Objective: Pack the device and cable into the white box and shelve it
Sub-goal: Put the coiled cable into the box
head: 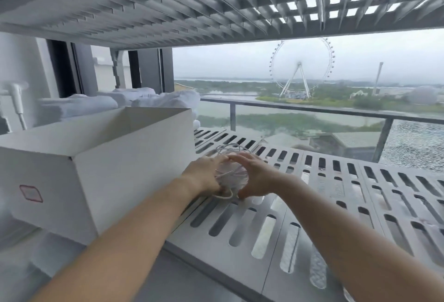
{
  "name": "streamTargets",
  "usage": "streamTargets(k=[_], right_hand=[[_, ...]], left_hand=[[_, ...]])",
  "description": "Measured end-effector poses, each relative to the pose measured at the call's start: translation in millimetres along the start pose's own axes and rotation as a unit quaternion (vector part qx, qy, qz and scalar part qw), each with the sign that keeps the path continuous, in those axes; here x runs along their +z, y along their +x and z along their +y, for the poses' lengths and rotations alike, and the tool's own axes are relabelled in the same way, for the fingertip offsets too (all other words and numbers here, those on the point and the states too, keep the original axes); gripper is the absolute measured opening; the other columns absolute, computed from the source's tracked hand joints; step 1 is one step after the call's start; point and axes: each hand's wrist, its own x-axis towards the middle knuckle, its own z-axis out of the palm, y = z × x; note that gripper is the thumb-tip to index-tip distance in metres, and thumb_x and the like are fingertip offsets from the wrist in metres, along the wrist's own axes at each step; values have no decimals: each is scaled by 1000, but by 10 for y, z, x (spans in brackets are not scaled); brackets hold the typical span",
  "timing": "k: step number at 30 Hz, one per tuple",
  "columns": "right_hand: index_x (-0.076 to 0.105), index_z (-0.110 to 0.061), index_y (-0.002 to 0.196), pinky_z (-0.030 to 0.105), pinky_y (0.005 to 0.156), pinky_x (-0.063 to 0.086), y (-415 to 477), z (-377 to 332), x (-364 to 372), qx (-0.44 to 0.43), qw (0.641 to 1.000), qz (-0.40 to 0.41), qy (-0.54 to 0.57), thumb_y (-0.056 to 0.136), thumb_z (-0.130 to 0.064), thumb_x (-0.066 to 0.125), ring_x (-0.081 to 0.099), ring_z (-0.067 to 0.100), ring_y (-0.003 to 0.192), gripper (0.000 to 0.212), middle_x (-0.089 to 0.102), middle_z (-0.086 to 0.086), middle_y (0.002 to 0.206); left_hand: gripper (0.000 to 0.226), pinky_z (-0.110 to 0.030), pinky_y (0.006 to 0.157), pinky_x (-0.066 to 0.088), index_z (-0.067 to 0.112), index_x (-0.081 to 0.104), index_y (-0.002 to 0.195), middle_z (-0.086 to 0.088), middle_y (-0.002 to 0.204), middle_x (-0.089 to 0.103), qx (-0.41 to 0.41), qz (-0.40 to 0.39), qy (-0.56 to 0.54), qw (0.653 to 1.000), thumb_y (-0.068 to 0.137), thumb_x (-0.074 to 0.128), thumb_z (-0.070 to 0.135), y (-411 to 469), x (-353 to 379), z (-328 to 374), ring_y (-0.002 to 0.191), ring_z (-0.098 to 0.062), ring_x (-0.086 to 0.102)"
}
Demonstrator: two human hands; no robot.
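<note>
An open white box (pixel 96 169) with a small red mark on its near side stands on the slotted grey shelf (pixel 312 205), at the left. Just to its right, a coil of thin white cable (pixel 231 176) rests on the shelf. My left hand (pixel 204 174) and my right hand (pixel 254 176) both cup this coil from either side, fingertips meeting over its top. A loop of cable (pixel 224 196) sticks out below my left palm. I cannot make out a separate device among the coil.
Folded white towels (pixel 115 102) lie behind the box. A white corded item (pixel 16 99) hangs at the far left. Another slotted shelf (pixel 168 6) sits close overhead. Beyond the shelf are a glass balcony railing (pixel 312 114) and a distant Ferris wheel.
</note>
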Motion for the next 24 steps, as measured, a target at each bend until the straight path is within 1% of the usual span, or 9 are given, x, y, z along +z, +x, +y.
streamTargets(k=[5, 8, 10, 13, 15, 17, 19, 22, 24], right_hand=[[32, -22, 142, 35, 110, 32, -6, 12, -4, -37, 996, 72, 37, 64, -20, 80, 39, 21, 130, 92, 40, 3, 144], [21, -26, 146, 30, 111, 28, -38, -52, -51, -48, 994, 89, 44, 65, -27, 83, 34, 18, 134, 102, 33, 0, 149], [15, -32, 146, 34, 112, 29, -65, -103, -73, -17, 997, 59, 40, 62, -32, 83, 34, 18, 135, 108, 33, -2, 150], [32, -32, 140, 37, 106, 38, -136, -179, -53, 2, 999, 27, 45, 58, -40, 83, 47, 19, 122, 97, 50, -2, 136], [42, -27, 135, 33, 105, 38, -185, -221, -21, -11, 998, 39, 45, 60, -37, 83, 50, 16, 119, 87, 53, -3, 132], [47, -25, 132, 31, 105, 38, -242, -248, -11, -17, 995, 73, 66, 59, -34, 84, 51, 14, 118, 82, 55, -3, 131], [49, -23, 130, 33, 104, 40, -289, -248, -5, -26, 993, 92, 71, 58, -34, 85, 52, 15, 117, 80, 56, -1, 130], [51, -19, 129, 41, 100, 43, -357, -200, 13, -34, 990, 97, 92, 57, -31, 86, 54, 20, 115, 82, 58, 1, 126], [50, -17, 129, 42, 100, 43, -403, -158, 15, -35, 987, 113, 108, 55, -32, 88, 55, 21, 115, 85, 58, 2, 126]], left_hand=[[53, -26, 79, 45, 31, 54, 123, -4, 108, 68, 49, 116, -4, 992, 73, 69, 24, -64, -91, 46, 96, -22, 62], [45, -24, 77, 43, 27, 59, 117, -4, 105, 70, 77, 162, -16, 984, 74, 65, 16, -121, -196, 99, 95, -23, 64], [45, -25, 79, 44, 26, 59, 117, -5, 107, 69, 79, 146, -13, 986, 74, 62, 12, -155, -233, 127, 97, -23, 63], [53, -28, 84, 46, 26, 52, 123, -5, 116, 63, 55, 63, -20, 996, 73, 64, 11, -209, -206, 128, 102, -22, 59], [63, -27, 86, 47, 27, 45, 129, -4, 119, 58, 40, -16, -43, 998, 71, 71, 21, -241, -175, 119, 104, -19, 56], [75, -29, 90, 46, 28, 41, 130, 2, 122, 54, 25, -68, -93, 993, 64, 77, 34, -248, -184, 121, 106, -17, 53], [78, -29, 91, 42, 28, 42, 129, 6, 122, 50, 5, -93, -154, 984, 62, 78, 44, -227, -225, 142, 109, -15, 50], [61, -31, 85, 48, 28, 49, 119, -3, 121, 56, -15, -93, -195, 976, 67, 76, 43, -159, -223, 152, 101, -18, 56], [65, -33, 85, 51, 28, 46, 121, -8, 119, 57, -19, -98, -202, 974, 66, 78, 43, -141, -183, 154, 100, -20, 57]])
